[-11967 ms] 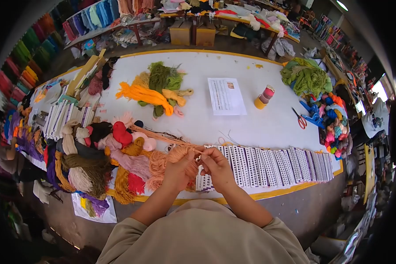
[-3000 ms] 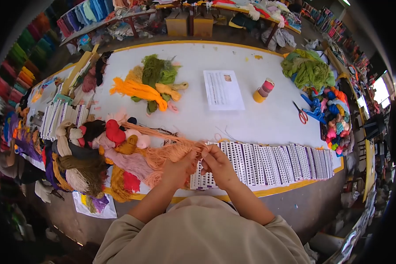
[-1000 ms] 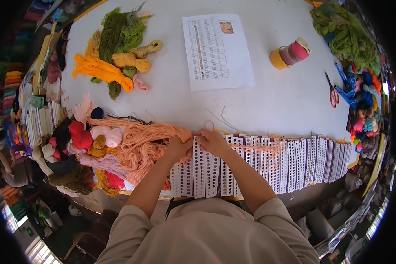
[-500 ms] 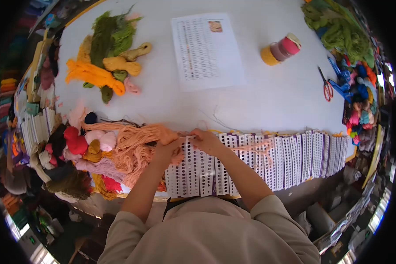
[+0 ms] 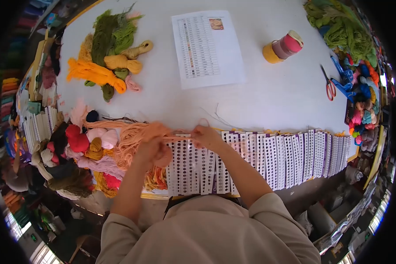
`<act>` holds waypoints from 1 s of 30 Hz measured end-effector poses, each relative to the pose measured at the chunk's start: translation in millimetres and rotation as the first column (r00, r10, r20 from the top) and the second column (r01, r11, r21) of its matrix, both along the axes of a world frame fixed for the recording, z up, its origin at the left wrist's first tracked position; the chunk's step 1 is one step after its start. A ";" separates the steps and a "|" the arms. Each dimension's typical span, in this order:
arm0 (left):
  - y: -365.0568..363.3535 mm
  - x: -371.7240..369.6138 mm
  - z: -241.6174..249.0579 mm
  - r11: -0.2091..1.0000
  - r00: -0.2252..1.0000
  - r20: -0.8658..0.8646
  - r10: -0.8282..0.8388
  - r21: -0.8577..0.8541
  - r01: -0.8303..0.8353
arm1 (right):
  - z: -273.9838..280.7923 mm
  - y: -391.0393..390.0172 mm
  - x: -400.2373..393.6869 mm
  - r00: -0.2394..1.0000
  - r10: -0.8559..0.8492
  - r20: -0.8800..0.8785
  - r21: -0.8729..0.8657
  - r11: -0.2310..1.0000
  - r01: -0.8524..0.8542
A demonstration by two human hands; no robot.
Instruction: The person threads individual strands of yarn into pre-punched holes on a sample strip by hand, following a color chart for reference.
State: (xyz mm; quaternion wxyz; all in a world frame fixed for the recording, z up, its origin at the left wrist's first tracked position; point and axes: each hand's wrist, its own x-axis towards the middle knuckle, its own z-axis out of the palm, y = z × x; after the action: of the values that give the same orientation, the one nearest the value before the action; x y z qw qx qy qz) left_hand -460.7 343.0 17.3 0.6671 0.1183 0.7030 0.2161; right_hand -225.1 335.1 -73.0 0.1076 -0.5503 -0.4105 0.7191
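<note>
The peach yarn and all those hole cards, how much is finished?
Little looks done: the row of white hole cards looks mostly bare. In hand: the left hand and right hand stretch a strand of peach yarn over the leftmost cards. The pile of other yarn bundles waits.

One printed sheet (image 5: 207, 46) — one pair of scissors (image 5: 329, 86) — two hands.

Hidden and unclear parts

The left hand (image 5: 152, 149) is motion-blurred, its grip unreadable; print on the paper sheet (image 5: 207, 48) is too small; the bench (image 5: 268, 101) is cut off above.
</note>
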 end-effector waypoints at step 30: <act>-97.5 6.9 144.6 0.821 0.749 0.625 -0.218 0.532 -0.205 | 242.4 -90.3 -70.4 0.850 -0.280 -0.446 0.337 0.828 0.449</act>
State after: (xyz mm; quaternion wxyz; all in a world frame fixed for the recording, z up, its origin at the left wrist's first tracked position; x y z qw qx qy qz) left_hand -453.7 245.5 161.9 0.8054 0.2303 0.3219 0.4412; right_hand -295.5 244.7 169.3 0.4406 -0.4331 -0.4146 0.6682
